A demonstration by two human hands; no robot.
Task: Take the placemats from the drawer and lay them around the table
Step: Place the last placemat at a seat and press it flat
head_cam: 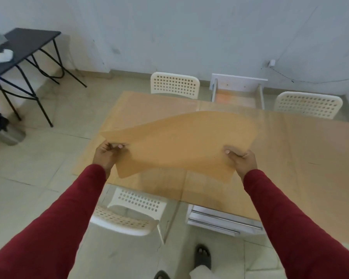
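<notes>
While both hands' fingers (pixel 228 151) pinch the placemat (pixel 177 143) above the table (pixel 302 148), white chairs (pixel 175 84) ring it.

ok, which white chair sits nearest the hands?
The near-side chair, below the left hand at the table's front edge; the other two stand across the table.

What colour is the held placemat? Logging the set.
Tan-orange placemat, plain; head view.

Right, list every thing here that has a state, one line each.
placemat: held up over the table, sagging, not laid yet
left hand: gripping the placemat's left edge
right hand: gripping the placemat's right edge
far drawer: pulled open
near drawer: looks slightly open
table: no placemat visibly laid on it
near chair: pushed partly under the table
</notes>
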